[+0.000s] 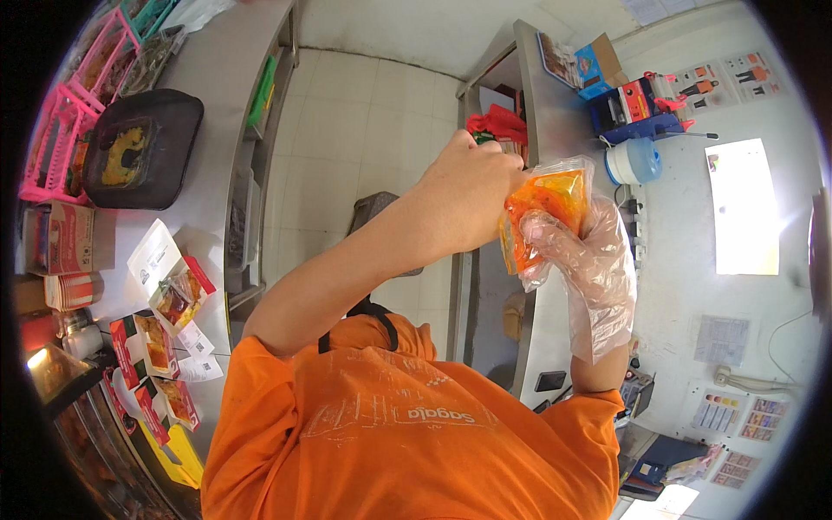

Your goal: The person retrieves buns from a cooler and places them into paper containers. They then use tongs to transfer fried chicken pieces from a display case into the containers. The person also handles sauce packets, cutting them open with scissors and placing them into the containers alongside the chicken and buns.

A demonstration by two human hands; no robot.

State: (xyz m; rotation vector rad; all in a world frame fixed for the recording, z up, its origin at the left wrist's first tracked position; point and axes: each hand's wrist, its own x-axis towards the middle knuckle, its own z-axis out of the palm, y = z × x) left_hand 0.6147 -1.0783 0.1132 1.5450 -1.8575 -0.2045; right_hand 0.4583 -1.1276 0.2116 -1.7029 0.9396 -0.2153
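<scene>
My right hand (572, 250), in a clear plastic glove, grips a clear plastic pouch (562, 201) of orange-red sauce, its thumb across the front. The pouch is held up in the air, over the counter on the right. My bare left hand (471, 188) reaches across with curled fingers to the pouch's left edge. Its fingertips are hidden behind the plastic.
Open food boxes (175, 296) and a black tray with yellow food (143, 149) stand on the left steel counter (201, 39). Pink baskets (58, 143) line its far edge. A tape dispenser (634, 161) and a phone (550, 381) are on the right.
</scene>
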